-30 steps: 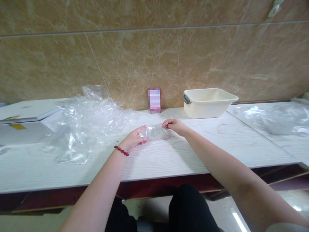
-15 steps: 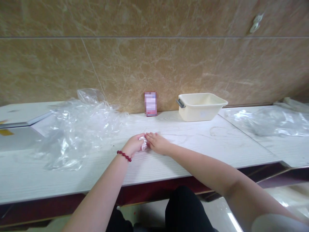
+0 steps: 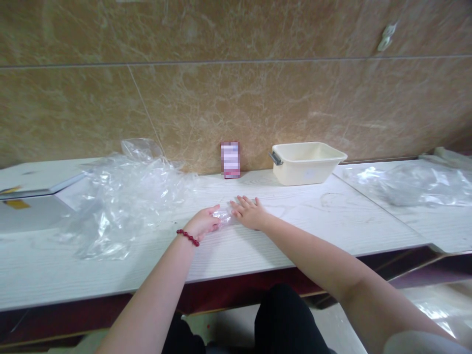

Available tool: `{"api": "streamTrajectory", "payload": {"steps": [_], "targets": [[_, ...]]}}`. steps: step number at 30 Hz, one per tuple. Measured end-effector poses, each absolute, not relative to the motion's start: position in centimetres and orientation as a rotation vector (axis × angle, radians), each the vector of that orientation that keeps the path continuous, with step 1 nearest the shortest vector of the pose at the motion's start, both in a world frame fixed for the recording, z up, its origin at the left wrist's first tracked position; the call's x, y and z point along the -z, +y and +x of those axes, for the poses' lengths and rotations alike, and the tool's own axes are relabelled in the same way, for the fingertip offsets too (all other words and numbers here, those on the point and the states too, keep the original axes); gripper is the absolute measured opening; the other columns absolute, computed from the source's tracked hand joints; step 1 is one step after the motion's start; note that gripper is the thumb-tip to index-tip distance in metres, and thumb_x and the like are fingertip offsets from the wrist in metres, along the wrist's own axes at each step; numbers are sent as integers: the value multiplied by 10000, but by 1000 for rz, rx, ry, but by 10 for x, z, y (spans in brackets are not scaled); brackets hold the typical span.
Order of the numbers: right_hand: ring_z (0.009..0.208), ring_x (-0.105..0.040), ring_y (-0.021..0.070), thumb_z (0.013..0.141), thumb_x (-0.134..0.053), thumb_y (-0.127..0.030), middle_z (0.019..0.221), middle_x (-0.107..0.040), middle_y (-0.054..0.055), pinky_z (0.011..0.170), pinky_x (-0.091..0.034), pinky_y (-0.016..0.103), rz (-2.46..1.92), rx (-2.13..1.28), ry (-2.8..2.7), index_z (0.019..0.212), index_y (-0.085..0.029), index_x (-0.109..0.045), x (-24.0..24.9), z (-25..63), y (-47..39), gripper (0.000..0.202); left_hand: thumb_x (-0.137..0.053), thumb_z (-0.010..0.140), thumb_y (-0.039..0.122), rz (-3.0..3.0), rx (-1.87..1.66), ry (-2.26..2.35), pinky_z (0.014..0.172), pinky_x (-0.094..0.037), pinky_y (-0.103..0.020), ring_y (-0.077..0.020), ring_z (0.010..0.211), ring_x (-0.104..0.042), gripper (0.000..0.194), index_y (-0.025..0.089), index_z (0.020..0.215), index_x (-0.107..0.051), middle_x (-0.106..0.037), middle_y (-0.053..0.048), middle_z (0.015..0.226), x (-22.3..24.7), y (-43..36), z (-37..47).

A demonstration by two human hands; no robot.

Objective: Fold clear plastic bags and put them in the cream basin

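Note:
A small piece of clear crinkled plastic (image 3: 224, 217) lies between my two hands on the white wood-grain counter (image 3: 236, 250). My left hand (image 3: 204, 222), with a red bead bracelet at its wrist, has thumb and fingers closed on the plastic's left end. Palm down, my right hand (image 3: 249, 212) rests at the right end of the plastic with its fingers spread. To the left of my hands spreads a large heap of clear plastic bags (image 3: 129, 196).
A white box (image 3: 29, 211) with a yellow mark stands at the far left. Against the marble wall are a small pinkish card or device (image 3: 230, 160) and a cream bin (image 3: 308, 169) with a grey handle. More clear plastic (image 3: 416, 182) lies at the right.
My right hand has moved a little to the right and its fingers have spread. The gap between my hands is wider, and more of the small plastic shows stretched out.

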State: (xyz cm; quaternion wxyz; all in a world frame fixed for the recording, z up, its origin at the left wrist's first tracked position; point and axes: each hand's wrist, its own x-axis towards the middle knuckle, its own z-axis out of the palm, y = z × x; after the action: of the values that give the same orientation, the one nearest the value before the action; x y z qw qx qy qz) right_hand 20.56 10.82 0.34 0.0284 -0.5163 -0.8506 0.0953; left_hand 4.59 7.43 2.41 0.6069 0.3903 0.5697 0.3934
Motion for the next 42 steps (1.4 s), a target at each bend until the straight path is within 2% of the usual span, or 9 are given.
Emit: {"api": "streamTrajectory", "payload": {"steps": [6, 11, 14, 17, 20, 25, 30, 36, 42], "targets": [[1225, -49, 266, 787, -193, -506, 1345, -145, 92, 899, 13, 556, -1843, -266, -2340, 1271, -208, -232, 3, 218, 124, 570, -549, 522, -70, 894, -916, 1303, 567, -433, -186, -65, 560, -523, 733, 126, 1203, -362, -582, -26, 728, -25, 72, 43], [1046, -406, 203, 789, -282, -436, 1079, -501, 122, 880, -277, 350, -1633, -304, -1913, 1088, -138, -460, -9, 226, 133, 458, -588, 521, -16, 1159, -1151, 1409, 588, -425, -184, -77, 618, -535, 716, 181, 1183, -398, -585, -46, 920, -28, 71, 43], [751, -535, 128, 777, -306, -464, 831, -585, 53, 668, -395, 251, -1424, -624, -1781, 902, -172, -524, -13, 222, 131, 385, -607, 550, 33, 1243, -1311, 1364, 639, -423, -184, -100, 716, -555, 718, 220, 1201, -371, -571, -40, 1005, -32, 70, 47], [561, -520, 86, 744, -309, -549, 737, -582, 37, 449, -346, 181, -1251, -1074, -1685, 839, -172, -517, -13, 214, 122, 441, -598, 591, 66, 1247, -1426, 1254, 696, -421, -199, -107, 785, -557, 736, 256, 1236, -299, -559, -28, 1041, -38, 68, 55], [559, -522, 94, 696, -346, -603, 794, -585, 63, 361, -273, 158, -1111, -1498, -1632, 847, -165, -519, -15, 209, 111, 494, -582, 624, 94, 1245, -1512, 1137, 753, -411, -210, -100, 830, -545, 718, 286, 1242, -272, -529, -9, 1094, -41, 65, 63], [737, -546, 129, 691, -437, -536, 932, -560, 46, 433, -366, 174, -781, -1954, -1370, 876, -197, -519, -25, 211, 101, 395, -561, 654, 117, 1216, -1507, 999, 768, -417, -234, -99, 815, -552, 727, 287, 1265, -205, -536, -11, 1081, -38, 62, 74], [609, -503, 45, 628, -611, -326, 772, -539, -17, 418, -344, 113, -750, -1832, -1011, 771, -195, -526, -25, 212, 108, 212, -568, 656, 136, 1231, -1473, 1048, 775, -415, -246, -104, 829, -547, 724, 271, 1267, -203, -552, -25, 1054, -29, 61, 81], [480, -426, 4, 614, -626, -303, 670, -509, -39, 347, -293, 88, -802, -1717, -926, 746, -179, -540, -20, 213, 122, 201, -595, 638, 156, 1151, -1473, 889, 750, -432, -258, -135, 890, -533, 732, 318, 1247, -222, -497, -27, 1122, -26, 62, 82], [462, -445, 16, 648, -598, -285, 632, -520, -39, 360, -351, 112, -842, -1708, -1023, 718, -167, -536, -28, 216, 118, 151, -582, 652, 190, 1002, -1454, 759, 685, -448, -267, -113, 764, -562, 626, 299, 1208, -315, -603, 3, 855, -23, 69, 67]]}}
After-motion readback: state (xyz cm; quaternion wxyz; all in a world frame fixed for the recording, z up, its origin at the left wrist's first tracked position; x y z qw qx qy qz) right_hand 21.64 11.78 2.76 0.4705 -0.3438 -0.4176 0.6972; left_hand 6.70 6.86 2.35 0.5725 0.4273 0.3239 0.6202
